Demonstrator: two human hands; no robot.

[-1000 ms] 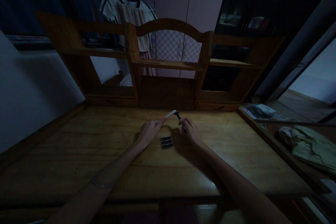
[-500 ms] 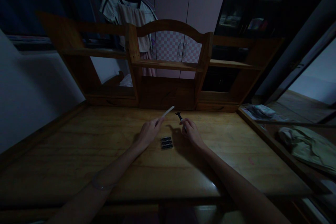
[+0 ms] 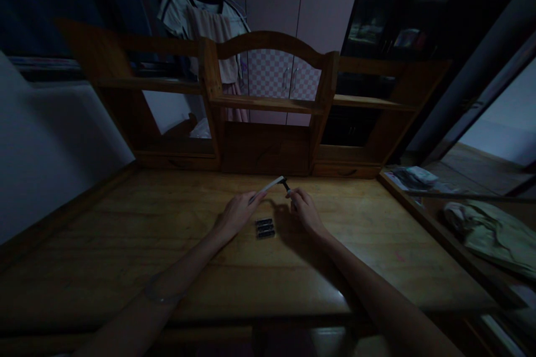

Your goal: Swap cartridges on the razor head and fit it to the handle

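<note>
My left hand (image 3: 240, 211) is closed on a thin white stick (image 3: 272, 184), which slants up and to the right. Its far tip meets the dark forked head of a small black tool (image 3: 286, 184), or lies right in front of it. That tool's light handle is gripped in my right hand (image 3: 305, 209). Below and between the hands, a clear pack of black batteries (image 3: 265, 228) lies on the wooden desk (image 3: 167, 256). Dim light hides the finer details of both held things.
A wooden shelf unit (image 3: 268, 103) stands along the desk's back edge. Behind it hang clothes (image 3: 209, 17). To the right, beyond the desk's raised edge, are a pale folded cloth (image 3: 494, 234) and a plastic bag (image 3: 421, 174).
The white stick has tilted lower and moved right, so its tip now reaches the black tool's head. My left hand has shifted slightly; my right hand has hardly moved.
</note>
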